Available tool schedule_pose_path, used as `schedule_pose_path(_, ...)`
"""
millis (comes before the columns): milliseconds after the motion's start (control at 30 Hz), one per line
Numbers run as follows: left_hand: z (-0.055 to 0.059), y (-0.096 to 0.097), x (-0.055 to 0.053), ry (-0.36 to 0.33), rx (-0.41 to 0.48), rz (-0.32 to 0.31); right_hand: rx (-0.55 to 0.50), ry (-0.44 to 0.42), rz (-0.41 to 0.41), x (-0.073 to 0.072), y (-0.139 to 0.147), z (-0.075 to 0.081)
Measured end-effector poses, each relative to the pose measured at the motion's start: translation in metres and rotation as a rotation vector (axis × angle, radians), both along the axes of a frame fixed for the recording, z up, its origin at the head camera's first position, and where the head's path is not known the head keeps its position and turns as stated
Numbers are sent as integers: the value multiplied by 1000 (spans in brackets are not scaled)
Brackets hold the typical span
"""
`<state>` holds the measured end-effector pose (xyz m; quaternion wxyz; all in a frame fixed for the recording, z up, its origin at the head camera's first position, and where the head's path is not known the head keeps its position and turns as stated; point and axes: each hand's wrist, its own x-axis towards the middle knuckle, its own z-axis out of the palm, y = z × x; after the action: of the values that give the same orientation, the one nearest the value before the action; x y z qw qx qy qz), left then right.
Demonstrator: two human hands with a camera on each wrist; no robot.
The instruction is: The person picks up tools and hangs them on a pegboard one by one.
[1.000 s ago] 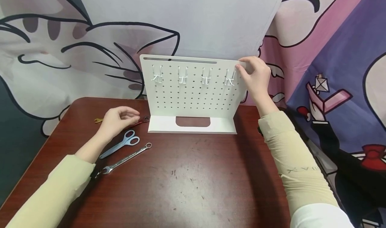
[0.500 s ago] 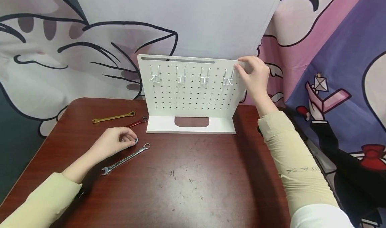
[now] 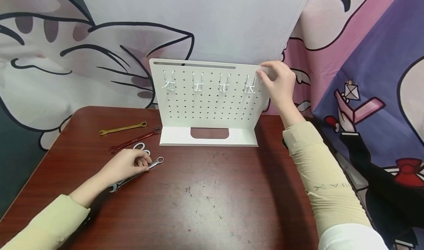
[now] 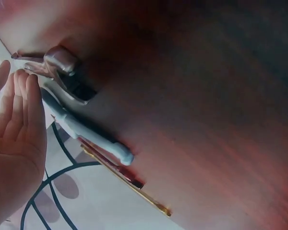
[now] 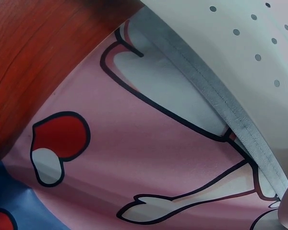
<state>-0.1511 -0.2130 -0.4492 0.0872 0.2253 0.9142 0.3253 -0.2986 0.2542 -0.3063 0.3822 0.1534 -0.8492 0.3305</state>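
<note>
White pegboard (image 3: 207,103), twelve o'clock | your right hand (image 3: 281,81) pinches its two-o'clock corner, likely steadying it | silver combination wrench (image 3: 132,178), board's eight o'clock, under your left hand (image 3: 127,164), fingers loose, holding nothing

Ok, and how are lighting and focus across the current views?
Head: mostly sharp, pale glare on the table and a long shadow right of the white board; left wrist: dark and murky toward the upper right, the silver wrench soft; right wrist: the board's holes read clearly, the table darkens near the top edge.
</note>
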Motion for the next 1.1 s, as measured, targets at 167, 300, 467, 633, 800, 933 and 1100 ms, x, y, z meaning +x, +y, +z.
schedule_pose_path(167,-3,1,1,7,-9,22,4,0,2,0,1,-1)
schedule_pose_path(300,-5,1,1,-6,-23,31,2,-2,-2,0,1,-1)
schedule_pose_path(467,-6,1,0,-21,-23,31,0,-2,4,0,1,-1)
schedule_pose_path(633,-5,2,1,-38,-26,40,2,-1,7,-1,1,-1)
schedule_pose_path(800,-6,3,2,-73,-11,48,9,-4,3,-1,1,-2)
schedule_pose_path(933,-7,4,2,-111,21,45,19,-9,-3,0,2,-2)
schedule_pose_path(1100,-5,5,0,-138,32,29,18,-15,-4,0,2,0)
